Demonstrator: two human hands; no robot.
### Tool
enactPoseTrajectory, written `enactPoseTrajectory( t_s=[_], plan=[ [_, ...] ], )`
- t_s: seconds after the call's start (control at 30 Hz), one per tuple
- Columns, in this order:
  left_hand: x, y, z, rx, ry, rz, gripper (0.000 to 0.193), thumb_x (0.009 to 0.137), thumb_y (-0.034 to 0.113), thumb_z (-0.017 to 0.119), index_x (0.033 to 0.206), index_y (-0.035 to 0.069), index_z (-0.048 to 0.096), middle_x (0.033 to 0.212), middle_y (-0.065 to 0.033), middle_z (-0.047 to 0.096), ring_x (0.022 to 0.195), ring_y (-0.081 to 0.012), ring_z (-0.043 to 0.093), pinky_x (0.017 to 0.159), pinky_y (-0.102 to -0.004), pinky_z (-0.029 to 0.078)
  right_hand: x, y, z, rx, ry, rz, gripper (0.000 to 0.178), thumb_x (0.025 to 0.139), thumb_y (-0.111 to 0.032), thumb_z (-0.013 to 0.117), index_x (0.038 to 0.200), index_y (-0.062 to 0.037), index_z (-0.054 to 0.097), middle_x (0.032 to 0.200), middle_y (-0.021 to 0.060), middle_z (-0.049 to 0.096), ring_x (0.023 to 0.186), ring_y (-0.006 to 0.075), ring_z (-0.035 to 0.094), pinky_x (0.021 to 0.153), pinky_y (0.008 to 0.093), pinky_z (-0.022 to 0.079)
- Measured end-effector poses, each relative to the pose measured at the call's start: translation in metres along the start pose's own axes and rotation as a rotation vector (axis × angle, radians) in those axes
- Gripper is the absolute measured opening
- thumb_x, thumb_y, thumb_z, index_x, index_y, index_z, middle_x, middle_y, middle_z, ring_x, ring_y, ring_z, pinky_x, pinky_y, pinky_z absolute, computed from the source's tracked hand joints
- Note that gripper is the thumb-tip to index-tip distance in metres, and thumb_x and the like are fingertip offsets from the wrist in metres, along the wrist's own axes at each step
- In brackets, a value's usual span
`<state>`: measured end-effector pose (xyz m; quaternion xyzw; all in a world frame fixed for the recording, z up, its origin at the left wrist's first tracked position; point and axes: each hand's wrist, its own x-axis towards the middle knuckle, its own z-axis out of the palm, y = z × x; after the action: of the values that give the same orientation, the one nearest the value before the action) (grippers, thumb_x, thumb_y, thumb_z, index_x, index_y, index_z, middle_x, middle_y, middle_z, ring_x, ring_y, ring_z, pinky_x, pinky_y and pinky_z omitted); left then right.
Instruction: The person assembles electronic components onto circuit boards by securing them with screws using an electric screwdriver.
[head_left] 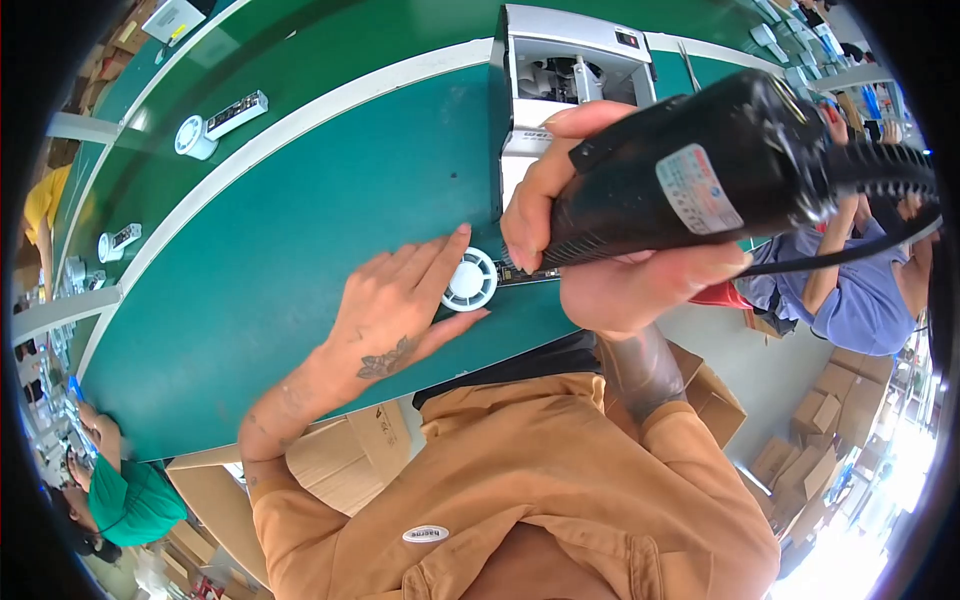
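Observation:
My right hand point(600, 285) is wrapped round a thick black corded electric screwdriver point(640, 190), held slanting down to the left. Its tip is hidden behind my fingers. With thumb and fingers, my left hand point(395, 295) grips a round white part point(469, 280) with a spoked, fan-like face, resting on the green table point(330, 250). A narrow dark circuit board point(525, 275) extends right from the round part, partly covered by my right hand and the screwdriver. Whether the tip touches the board cannot be seen.
A grey-white machine housing point(575, 75) stands behind my right hand. Similar round white parts with boards point(196, 138) lie on the green belt point(370, 40) beyond a white rail. The tool's black cable point(850, 255) runs right. Cardboard boxes point(375, 440) stand below the table; co-workers point(135, 500) are at both sides.

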<state>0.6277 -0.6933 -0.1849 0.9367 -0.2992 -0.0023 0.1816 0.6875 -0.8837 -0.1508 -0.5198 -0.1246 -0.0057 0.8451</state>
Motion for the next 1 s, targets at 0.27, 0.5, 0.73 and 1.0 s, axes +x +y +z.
enactPoseTrajectory(
  t_s=[0.27,0.5,0.73,1.0],
  plan=[
    [0.003,-0.002,0.003,-0.017,0.003,0.006,0.072,0.079,0.034,0.078,0.133,-0.005,0.052,0.108,-0.0172,0.066,0.085,-0.0269,0.066,0.071,-0.0351,0.054,0.000,-0.001,-0.007,0.079,0.039,-0.009,0.116,0.069,-0.092,0.049,0.117,0.0135,0.049,0.061,0.0083,0.056,0.047,0.0121,0.051,0.047,0.0246,0.038],
    [0.007,0.001,0.004,-0.020,-0.001,0.010,0.072,0.079,0.035,0.078,0.133,-0.005,0.052,0.107,-0.0175,0.066,0.085,-0.0270,0.066,0.072,-0.0352,0.054,-0.002,0.003,-0.013,0.047,0.048,-0.013,0.116,0.071,-0.096,0.037,0.118,0.0090,0.050,0.060,0.0080,0.057,0.045,0.0113,0.048,0.047,0.0242,0.037],
    [0.011,0.000,0.004,-0.070,-0.007,-0.008,0.070,0.078,0.033,0.078,0.131,-0.005,0.053,0.106,-0.0182,0.066,0.086,-0.0296,0.066,0.073,-0.0368,0.054,0.001,0.001,-0.015,-0.054,-0.012,0.076,0.119,0.062,-0.099,0.036,0.124,0.0013,0.044,0.061,0.0108,0.053,0.047,0.0192,0.050,0.044,0.0301,0.042],
    [0.016,0.003,0.006,-0.120,-0.016,0.018,0.062,0.078,0.029,0.079,0.125,-0.005,0.056,0.110,-0.0197,0.065,0.093,-0.0342,0.066,0.077,-0.0385,0.055,-0.006,0.014,-0.020,-0.020,0.006,0.086,0.115,0.056,-0.100,0.044,0.116,-0.0020,0.046,0.061,0.0082,0.052,0.048,0.0171,0.049,0.045,0.0289,0.042]
  ],
)
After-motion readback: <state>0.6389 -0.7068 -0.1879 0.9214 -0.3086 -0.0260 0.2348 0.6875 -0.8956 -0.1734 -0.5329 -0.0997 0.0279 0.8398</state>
